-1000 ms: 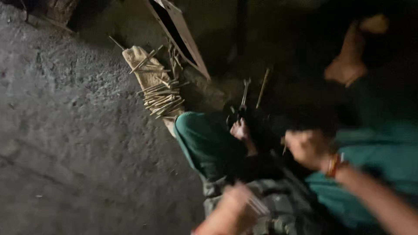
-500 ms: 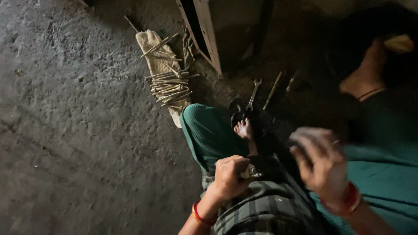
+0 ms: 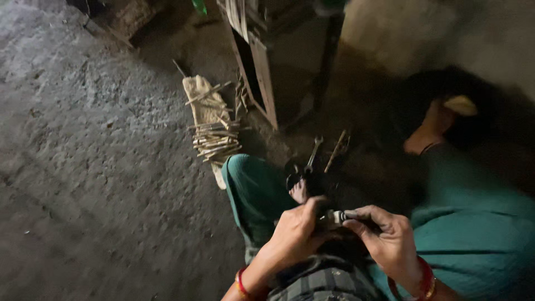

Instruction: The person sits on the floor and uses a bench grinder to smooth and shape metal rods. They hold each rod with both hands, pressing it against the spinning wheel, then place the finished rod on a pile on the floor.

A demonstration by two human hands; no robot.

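- The left hand (image 3: 294, 235) and the right hand (image 3: 388, 241) meet over the lap, and both are closed on a small grey metal part (image 3: 338, 216) pinched between their fingertips — what kind of part it is cannot be told in this dim light.
- The part sits between the two hands, just above the checked cloth (image 3: 323, 281) on the lap; keeping it low there looks wise, so a slip would land it on cloth.
- The grip looks best kept short and firm on both sides, with the thumbs close to the part, since it is small and likely slick.
- Just beyond the left hand's knuckles lie a wrench (image 3: 313, 155) and a thin rod (image 3: 336, 150) on the dark floor (image 3: 83, 167), near a bare foot (image 3: 299, 191).
- Further out to the left hand's side, a bundle of thin sticks (image 3: 214, 139) rests on a pale strip.
- More light would help — the fingertips shade the part.
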